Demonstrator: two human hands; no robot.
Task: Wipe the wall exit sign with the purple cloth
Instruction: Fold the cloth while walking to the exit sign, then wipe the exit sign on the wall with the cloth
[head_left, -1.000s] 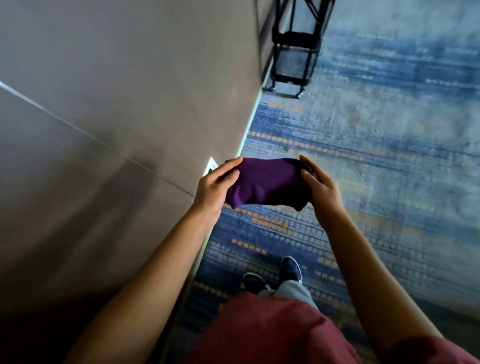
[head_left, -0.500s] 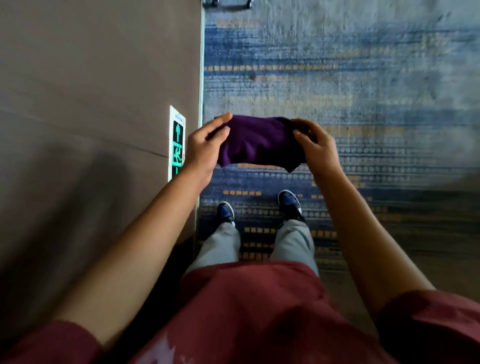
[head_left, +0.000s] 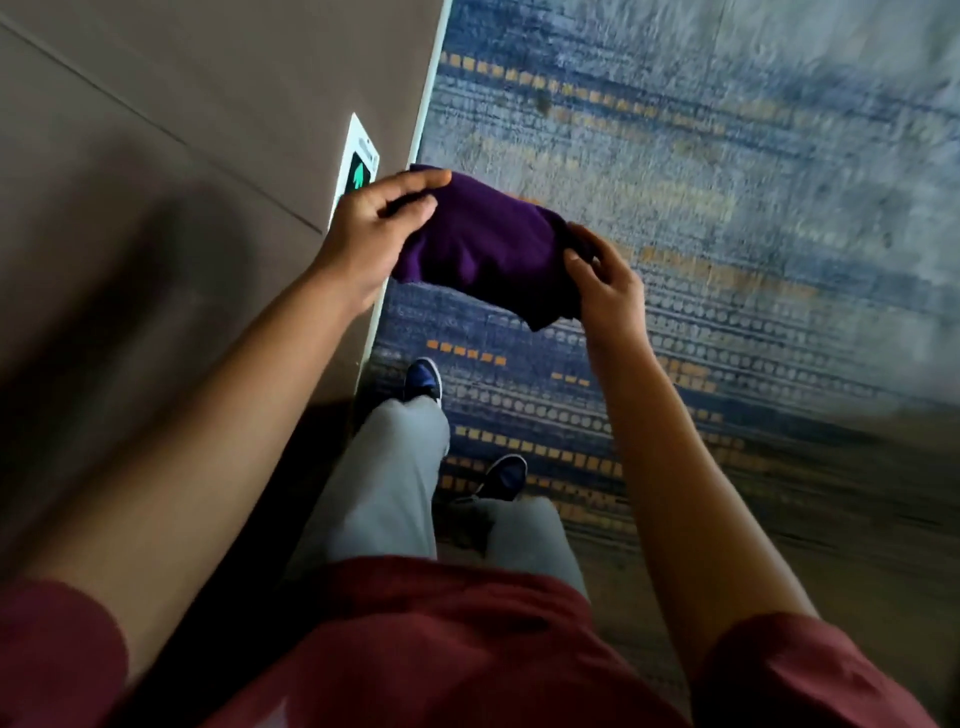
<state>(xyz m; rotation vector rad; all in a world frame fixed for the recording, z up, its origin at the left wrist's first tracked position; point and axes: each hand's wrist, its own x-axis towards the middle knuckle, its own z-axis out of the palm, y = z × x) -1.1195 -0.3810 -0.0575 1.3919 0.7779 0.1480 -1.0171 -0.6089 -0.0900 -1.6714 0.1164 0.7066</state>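
A folded purple cloth is stretched between both hands in front of me, above the carpet. My left hand grips its left end, thumb on top. My right hand pinches its right end. The exit sign, a narrow white plate with a green arrow, is mounted low on the brown wall just above the floor edge. My left hand covers the sign's lower part and is close to the wall; whether it touches the wall I cannot tell.
The brown panelled wall fills the left side, with a pale skirting strip along its foot. Blue patterned carpet spreads to the right. My feet in dark shoes stand beside the wall.
The view has tilted and shifted, so the wall now slants. The cloth and both hands sit nearer the sign, and my left hand now hides its lower half. One foot has stepped forward.
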